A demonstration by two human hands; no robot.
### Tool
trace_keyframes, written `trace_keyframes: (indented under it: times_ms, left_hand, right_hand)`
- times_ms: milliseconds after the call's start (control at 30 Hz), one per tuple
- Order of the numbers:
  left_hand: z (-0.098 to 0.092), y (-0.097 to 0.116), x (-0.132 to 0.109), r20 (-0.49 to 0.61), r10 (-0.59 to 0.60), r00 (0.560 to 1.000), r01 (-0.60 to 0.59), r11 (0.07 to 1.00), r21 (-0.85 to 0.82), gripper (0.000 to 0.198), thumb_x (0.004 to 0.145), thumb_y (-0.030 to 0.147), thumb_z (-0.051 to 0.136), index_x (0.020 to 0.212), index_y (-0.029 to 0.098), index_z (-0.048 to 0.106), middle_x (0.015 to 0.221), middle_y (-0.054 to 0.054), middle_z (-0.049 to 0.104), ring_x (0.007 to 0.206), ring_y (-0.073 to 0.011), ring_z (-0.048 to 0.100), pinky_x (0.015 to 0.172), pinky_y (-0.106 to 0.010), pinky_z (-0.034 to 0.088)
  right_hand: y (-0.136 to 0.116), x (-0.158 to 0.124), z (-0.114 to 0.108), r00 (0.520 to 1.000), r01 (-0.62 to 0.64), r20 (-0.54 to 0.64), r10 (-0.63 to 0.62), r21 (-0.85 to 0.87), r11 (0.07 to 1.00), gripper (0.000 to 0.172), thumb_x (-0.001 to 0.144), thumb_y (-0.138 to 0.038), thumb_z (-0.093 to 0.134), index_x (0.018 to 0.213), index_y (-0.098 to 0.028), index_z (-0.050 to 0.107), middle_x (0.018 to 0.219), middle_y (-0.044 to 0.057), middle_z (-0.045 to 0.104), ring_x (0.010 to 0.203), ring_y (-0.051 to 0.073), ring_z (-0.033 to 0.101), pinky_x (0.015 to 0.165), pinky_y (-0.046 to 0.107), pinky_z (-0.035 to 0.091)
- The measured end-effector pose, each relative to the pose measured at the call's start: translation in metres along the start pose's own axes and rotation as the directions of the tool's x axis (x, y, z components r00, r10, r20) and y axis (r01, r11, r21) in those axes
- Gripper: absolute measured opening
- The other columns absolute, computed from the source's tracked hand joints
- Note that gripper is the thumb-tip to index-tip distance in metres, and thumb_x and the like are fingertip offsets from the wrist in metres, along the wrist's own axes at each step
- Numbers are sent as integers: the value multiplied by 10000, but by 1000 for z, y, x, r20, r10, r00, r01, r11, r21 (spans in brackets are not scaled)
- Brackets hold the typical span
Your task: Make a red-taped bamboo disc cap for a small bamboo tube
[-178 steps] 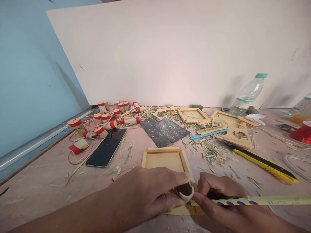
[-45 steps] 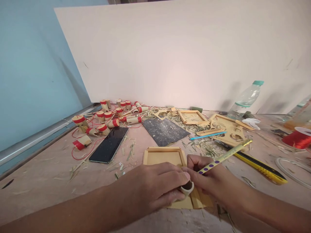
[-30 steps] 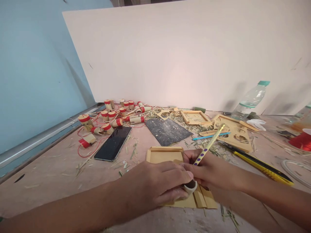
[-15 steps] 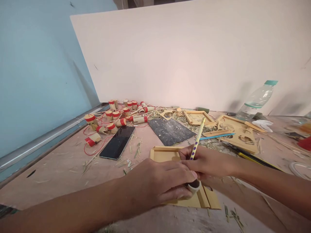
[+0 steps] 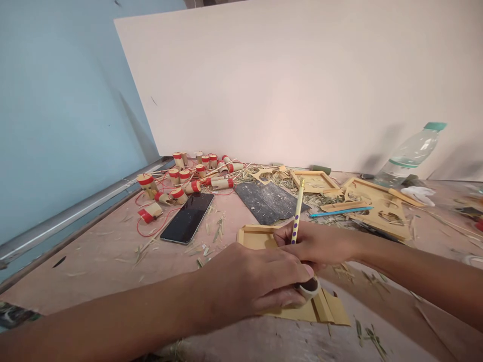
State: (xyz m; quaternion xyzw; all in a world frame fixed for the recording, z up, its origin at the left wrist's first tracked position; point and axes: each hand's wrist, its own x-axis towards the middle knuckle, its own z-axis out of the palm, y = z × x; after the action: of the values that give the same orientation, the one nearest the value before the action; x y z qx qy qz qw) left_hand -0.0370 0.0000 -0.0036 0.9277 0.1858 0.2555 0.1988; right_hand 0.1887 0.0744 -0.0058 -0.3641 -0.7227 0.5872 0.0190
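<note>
My left hand point(image 5: 264, 281) is wrapped round a short hollow tube point(image 5: 310, 287), pale with a dark inside, and keeps it low over a folded yellow card tray point(image 5: 260, 239). Between the fingers of my right hand point(image 5: 313, 244) stands a yellow pencil with purple dots point(image 5: 297, 211), its eraser end up. The pencil's point is hidden behind my hands, so I cannot tell whether it touches the tube or the card. Both hands are close together over the card tray.
A black phone point(image 5: 187, 218) and several red-topped bamboo tubes point(image 5: 146, 182) with red string lie to the left. Beyond my hands is a dark sandpaper sheet point(image 5: 269, 202). Cut card point(image 5: 377, 201), a blue pencil point(image 5: 341, 212) and a tilted plastic bottle point(image 5: 413, 151) are at the right.
The pencil has tipped more upright and moved slightly left along with my right hand. The whole view has shifted a little. Both hands keep their holds.
</note>
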Motion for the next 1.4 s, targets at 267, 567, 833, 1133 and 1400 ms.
trace_keyframes:
  times_ms: [267, 567, 833, 1133, 1400]
  left_hand:
    - [1, -1, -1, 6, -49, 999, 49, 995, 88, 240, 1086, 330, 680, 1276, 183, 697, 1234, -27, 828, 1028, -185, 809, 862, -207, 586]
    - [-1, 2, 0, 10, -67, 998, 65, 990, 128, 254, 1067, 335, 710, 1268, 180, 707, 1186, -13, 836, 944, -185, 804, 762, -213, 564]
    - [-2, 4, 1, 61, -95, 994, 86, 987, 132, 195, 1086, 354, 679, 1219, 213, 700, 1197, -4, 821, 949, -166, 788, 759, -203, 553]
    - [-1, 4, 2, 29, -46, 999, 42, 992, 115, 167, 1089, 310, 679, 1192, 180, 701, 1217, -5, 818, 950, -155, 790, 809, -189, 546]
    - [-2, 5, 2, 47, -28, 998, 22, 990, 138, 210, 1126, 314, 602, 1227, 154, 695, 1282, -13, 806, 1064, -168, 792, 924, -195, 549]
  right_hand:
    - [-3, 13, -6, 996, 12, 85, -7, -69, 998, 284, 971, -363, 649, 746, -241, 526, 547, -100, 483, 465, 94, 442, 418, 213, 347]
    - [-8, 21, -9, 989, 13, 148, 11, -156, 988, 339, 1060, -342, 709, 781, -191, 591, 609, -118, 471, 445, 68, 433, 414, 184, 360]
    - [-12, 35, -10, 965, 18, 260, 40, -217, 976, 251, 1086, -347, 694, 920, -159, 680, 702, -86, 593, 456, 62, 488, 415, 179, 414]
    - [-12, 46, -14, 936, 62, 349, 47, -296, 953, 207, 1078, -349, 705, 1003, -156, 709, 816, -41, 684, 560, 98, 611, 508, 222, 530]
    - [-14, 52, -16, 911, 116, 410, 31, -329, 937, 209, 1070, -358, 717, 1024, -154, 719, 855, -28, 708, 613, 118, 655, 554, 248, 568]
